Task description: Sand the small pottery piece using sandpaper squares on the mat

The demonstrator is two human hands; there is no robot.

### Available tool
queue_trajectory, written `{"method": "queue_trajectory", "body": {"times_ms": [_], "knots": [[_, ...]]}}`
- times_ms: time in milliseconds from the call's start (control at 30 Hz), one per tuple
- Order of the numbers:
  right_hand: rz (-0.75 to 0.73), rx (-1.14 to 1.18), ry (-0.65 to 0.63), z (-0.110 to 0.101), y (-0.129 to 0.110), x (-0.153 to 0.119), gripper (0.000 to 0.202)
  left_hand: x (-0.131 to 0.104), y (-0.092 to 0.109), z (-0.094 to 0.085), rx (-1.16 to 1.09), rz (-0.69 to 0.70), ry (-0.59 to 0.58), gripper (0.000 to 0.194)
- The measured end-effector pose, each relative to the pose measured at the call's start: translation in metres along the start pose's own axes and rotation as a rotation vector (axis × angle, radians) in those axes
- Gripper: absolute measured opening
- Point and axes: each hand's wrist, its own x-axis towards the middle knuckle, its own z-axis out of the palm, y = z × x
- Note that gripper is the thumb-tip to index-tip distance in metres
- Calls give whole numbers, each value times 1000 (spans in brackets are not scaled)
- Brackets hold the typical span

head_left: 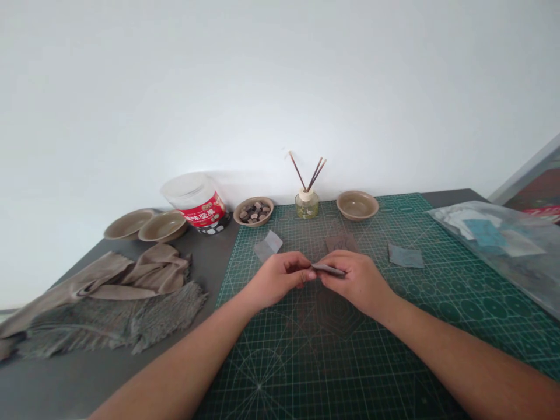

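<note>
The right hand (356, 281) grasps a small dark cloth (329, 270) between thumb and fingers; the left hand (280, 278) pinches its left end, fingertips nearly together; the cloth shows edge-on, long axis running left to right, dipping slightly rightward; it is above the green mat (332, 373), a grey patch (406, 256) lying rightward.

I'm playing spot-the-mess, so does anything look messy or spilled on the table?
Nothing looks spilled: the small pieces are inside their bowl. But the cloth on the left looks messy, because it lies crumpled and bunched instead of flat like the green mat.
</note>
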Motion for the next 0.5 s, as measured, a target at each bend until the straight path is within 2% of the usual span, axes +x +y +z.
{"method": "queue_trajectory", "body": {"times_ms": [167, 267, 500], "knots": [[42, -1, -19, 1, 0, -1, 14, 0, 3, 1, 22, -4, 25, 16], [40, 20, -21, 1, 1, -2, 18, 0, 2, 2, -46, 7, 11, 15], [-3, 2, -30, 3, 1, -1, 28, 1, -2, 8, -280, -26, 58, 22]]}}
